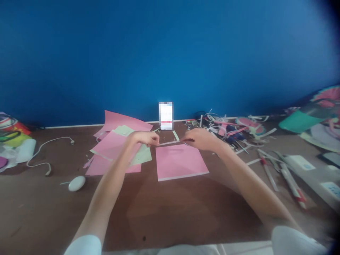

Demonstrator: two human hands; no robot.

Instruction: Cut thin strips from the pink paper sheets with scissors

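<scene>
Both my arms reach forward over a brown table (pixel 170 212). My left hand (pixel 145 138) is closed in a pinch on one end of a thin pale paper strip (pixel 170 142). My right hand (pixel 200 139) pinches the other end, so the strip spans between them just above the far edge of a pink square sheet (pixel 179 163) lying flat on the table. Left of it lies a loose pile of pink and pale green sheets (pixel 117 145).
A phone (pixel 166 115) leans against the blue wall. A white cable (pixel 45 152) and a white oval object (pixel 77 183) lie at left. Paper scraps and strips (pixel 233 129) are heaped at right, with pens (pixel 289 184) and coloured paper (pixel 300 122) beyond.
</scene>
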